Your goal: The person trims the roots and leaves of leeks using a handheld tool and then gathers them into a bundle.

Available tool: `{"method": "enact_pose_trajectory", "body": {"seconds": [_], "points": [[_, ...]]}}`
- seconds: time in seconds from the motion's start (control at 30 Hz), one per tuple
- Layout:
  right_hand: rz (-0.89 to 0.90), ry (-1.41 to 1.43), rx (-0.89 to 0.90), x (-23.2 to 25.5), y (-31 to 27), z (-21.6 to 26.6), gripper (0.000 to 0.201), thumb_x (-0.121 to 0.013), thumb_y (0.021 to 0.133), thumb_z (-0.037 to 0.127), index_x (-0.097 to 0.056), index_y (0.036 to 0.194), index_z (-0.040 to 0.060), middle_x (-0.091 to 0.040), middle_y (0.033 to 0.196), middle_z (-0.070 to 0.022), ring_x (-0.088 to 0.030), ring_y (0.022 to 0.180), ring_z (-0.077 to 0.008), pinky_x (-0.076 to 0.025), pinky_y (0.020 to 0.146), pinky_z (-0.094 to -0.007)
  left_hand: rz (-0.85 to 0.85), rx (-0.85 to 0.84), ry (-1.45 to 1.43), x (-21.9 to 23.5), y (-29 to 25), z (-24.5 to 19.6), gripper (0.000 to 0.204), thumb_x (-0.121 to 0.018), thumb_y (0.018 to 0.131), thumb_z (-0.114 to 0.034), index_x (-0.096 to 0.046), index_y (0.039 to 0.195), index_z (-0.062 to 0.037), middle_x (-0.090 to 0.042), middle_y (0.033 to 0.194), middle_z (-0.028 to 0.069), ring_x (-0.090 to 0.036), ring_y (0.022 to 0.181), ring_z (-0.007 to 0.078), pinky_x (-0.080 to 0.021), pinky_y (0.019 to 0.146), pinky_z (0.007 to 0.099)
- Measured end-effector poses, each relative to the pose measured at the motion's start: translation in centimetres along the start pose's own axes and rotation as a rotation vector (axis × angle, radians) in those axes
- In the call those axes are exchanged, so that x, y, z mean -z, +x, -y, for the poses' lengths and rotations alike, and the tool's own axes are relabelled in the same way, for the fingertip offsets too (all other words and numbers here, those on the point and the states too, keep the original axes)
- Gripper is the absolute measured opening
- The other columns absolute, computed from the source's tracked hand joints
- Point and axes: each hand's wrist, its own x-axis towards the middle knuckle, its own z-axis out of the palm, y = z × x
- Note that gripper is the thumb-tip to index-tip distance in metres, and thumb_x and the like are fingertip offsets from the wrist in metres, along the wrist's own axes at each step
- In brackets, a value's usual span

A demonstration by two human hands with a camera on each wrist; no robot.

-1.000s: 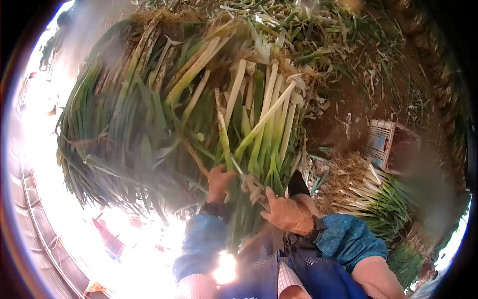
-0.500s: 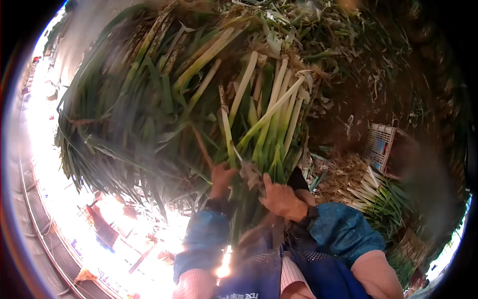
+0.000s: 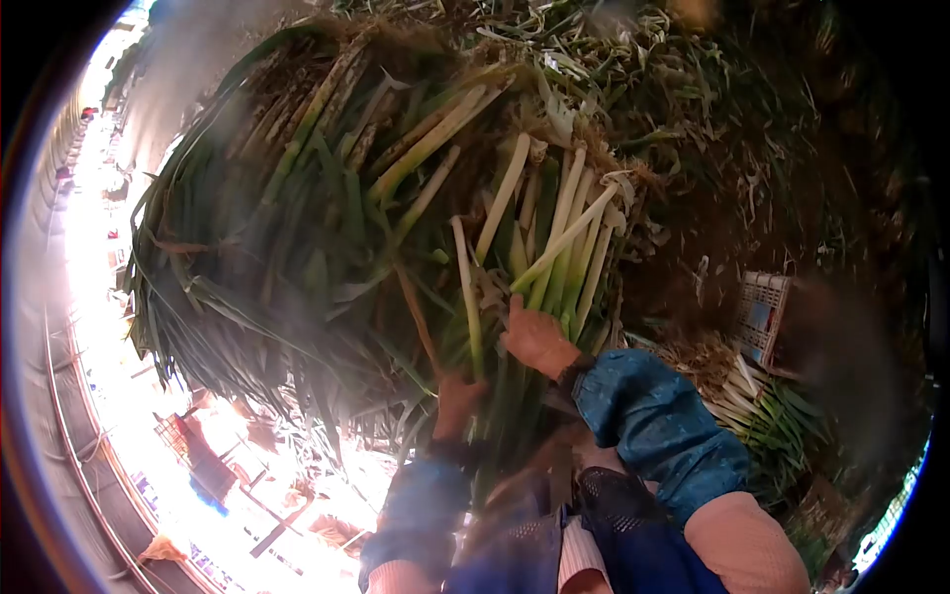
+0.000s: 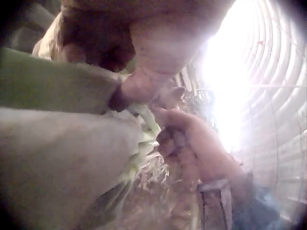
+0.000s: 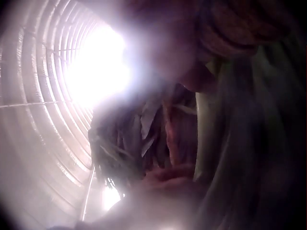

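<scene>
Low in the head view, my left hand [image 3: 458,404] grips a leek [image 3: 465,267] by its green part, its pale stalk pointing away from me. In the left wrist view its thumb presses on a broad green leaf [image 4: 53,86]. My right hand [image 3: 539,337] is farther forward, fingers curled at the green of the neighbouring leeks [image 3: 569,238], whose white stalks and roots lie beyond it. Its fingertips lie close to a pale stalk [image 5: 205,129] in the right wrist view, dim and partly hidden. A limp, pale brown husk [image 3: 490,282] lies between the stalks.
A large heap of leeks [image 3: 267,228] fills the left side. Cut leaves and scraps [image 3: 614,59] litter the soil at the back. To the right stand a plastic crate [image 3: 762,312] and a bundle of leeks [image 3: 757,406]. Strong glare washes out the lower left.
My right hand has moved forward, up along the leeks. My left hand has shifted slightly back and right. The pale husk formerly by the right hand now lies farther forward among the stalks.
</scene>
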Motion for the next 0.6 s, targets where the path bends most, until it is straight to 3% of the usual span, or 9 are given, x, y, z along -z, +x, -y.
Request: {"method": "enact_pose_trajectory", "body": {"seconds": [0.07,0.23,0.37,0.43,0.53,0.6], "points": [[-0.014,-0.019,-0.008,0.4,0.3,0.2,0.052,-0.055,0.076,0.017,-0.034,0.116,-0.0092,-0.062,0.077,-0.0231,-0.061,0.071,-0.0395,-0.049,0.064,-0.0466,0.025,0.039,0.157,-0.5,0.7,2.2,0.035,-0.066,0.06,-0.023,-0.066,0.086,-0.0002,-0.063,0.069,0.0152,-0.063,0.064,0.026,-0.049,0.063,0.0364],[0.071,0.049,-0.027,2.2,-2.0,0.7,0.052,-0.056,0.076,0.019,-0.038,0.116,-0.0074,-0.061,0.079,-0.0239,-0.06,0.076,-0.0403,-0.047,0.068,-0.0484,-0.052,-0.112,0.096,0.0,-1.9,-0.6,0.028,-0.065,0.062,-0.023,-0.063,0.079,-0.0014,-0.06,0.064,0.0146,-0.061,0.062,0.0289,-0.046,0.059,0.0397],[-0.074,0.153,-0.13,4.7,-3.3,-1.2,0.068,-0.06,0.076,0.026,-0.031,0.127,-0.0071,-0.059,0.074,-0.0267,-0.059,0.071,-0.0429,-0.046,0.063,-0.0503,0.017,-0.099,-0.046,-0.7,-2.9,-2.6,0.023,-0.065,0.063,-0.021,-0.059,0.074,-0.0015,-0.058,0.063,0.014,-0.058,0.06,0.03,-0.044,0.057,0.0407],[-0.193,0.124,-0.114,6.0,-5.6,-0.4,0.07,-0.06,0.077,0.027,-0.03,0.129,-0.0073,-0.059,0.073,-0.0266,-0.058,0.071,-0.0431,-0.046,0.063,-0.0509,0.0,-0.23,-0.019,-2.1,-1.4,-3.3,0.024,-0.065,0.064,-0.02,-0.06,0.077,-0.0023,-0.057,0.062,0.0133,-0.057,0.059,0.0302,-0.044,0.057,0.0401],[-0.07,0.037,-0.021,5.4,-7.9,-0.2,0.069,-0.062,0.077,0.028,-0.031,0.128,-0.0075,-0.06,0.072,-0.0246,-0.058,0.07,-0.0426,-0.047,0.063,-0.05,-0.006,-0.509,0.115,-4.9,2.0,-4.4,0.023,-0.065,0.067,-0.02,-0.06,0.081,-0.003,-0.059,0.071,0.0131,-0.058,0.064,0.0309,-0.046,0.06,0.0397],[-0.022,-0.076,0.031,2.5,-6.0,-6.0,0.066,-0.061,0.077,0.028,-0.032,0.125,-0.0081,-0.06,0.08,-0.0259,-0.059,0.073,-0.0418,-0.048,0.065,-0.0483,-0.089,-0.749,0.235,-4.9,4.8,-4.1,0.023,-0.063,0.07,-0.02,-0.06,0.085,-0.0033,-0.06,0.083,0.0138,-0.058,0.073,0.0313,-0.046,0.065,0.0399]]}}
